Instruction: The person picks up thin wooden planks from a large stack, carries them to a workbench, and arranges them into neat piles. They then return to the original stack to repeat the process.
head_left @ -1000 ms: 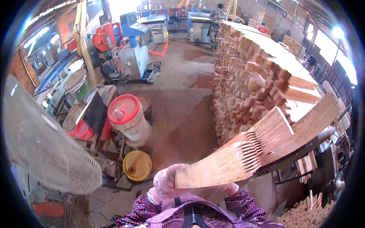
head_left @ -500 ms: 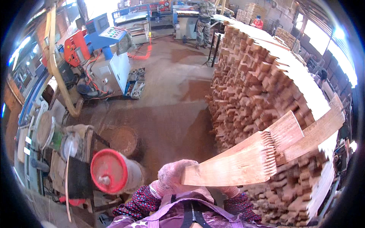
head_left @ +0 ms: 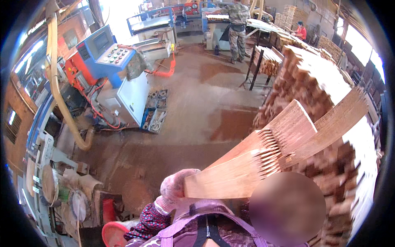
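Note:
My left hand (head_left: pixel 174 184), in a pale pinkish knit glove, grips the near end of a few pale wooden boards (head_left: pixel 222 178). The front board's far end is cut into comb-like finger joints (head_left: pixel 269 152). Behind it a second board (head_left: pixel 293 125) sticks out further, and a third, longer board (head_left: pixel 339 121) with a toothed tip reaches up to the right. The boards slant from my chest over the stacked wood. My right hand is hidden by the boards and a round blurred patch, so its fingers do not show.
A tall stack of wooden pieces (head_left: pixel 284 84) runs along my right. Left ahead stands a blue control console (head_left: pixel 119 55) beside a toolbox (head_left: pixel 156 113) on the floor. A red-rimmed bucket (head_left: pixel 113 235) is at lower left. A person in camouflage (head_left: pixel 237 31) stands at a far machine.
My view has shifted, so the stack sits further right and the bucket lower. The boards and my left hand appear slightly further left. My right wrist, visible before, is now covered.

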Tool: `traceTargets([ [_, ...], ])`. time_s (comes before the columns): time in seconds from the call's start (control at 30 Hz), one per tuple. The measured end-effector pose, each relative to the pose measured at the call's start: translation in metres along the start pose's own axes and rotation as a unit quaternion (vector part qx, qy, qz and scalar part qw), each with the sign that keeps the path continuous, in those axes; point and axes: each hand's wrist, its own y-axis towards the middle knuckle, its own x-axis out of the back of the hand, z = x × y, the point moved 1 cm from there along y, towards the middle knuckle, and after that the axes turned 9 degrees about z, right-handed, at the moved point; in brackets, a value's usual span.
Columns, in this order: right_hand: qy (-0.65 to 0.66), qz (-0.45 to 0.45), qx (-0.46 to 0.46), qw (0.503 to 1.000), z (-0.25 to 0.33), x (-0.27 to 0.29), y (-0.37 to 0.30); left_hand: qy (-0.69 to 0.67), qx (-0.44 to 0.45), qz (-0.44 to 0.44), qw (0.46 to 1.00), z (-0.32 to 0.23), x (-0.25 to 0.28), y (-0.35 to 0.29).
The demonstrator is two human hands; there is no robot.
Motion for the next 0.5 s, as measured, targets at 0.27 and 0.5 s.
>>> traceTargets([
  [0.27,0.008,-0.020,-0.010,1.000,-0.065,0.116,0.187,0.003,-0.037,0.017,0.999,0.102,0.056,0.216],
  [0.5,-0.015,-0.089,-0.033,0.995,-0.102,0.209,0.326,0.160,-0.101,0.082,0.979,0.126,0.108,0.438],
])
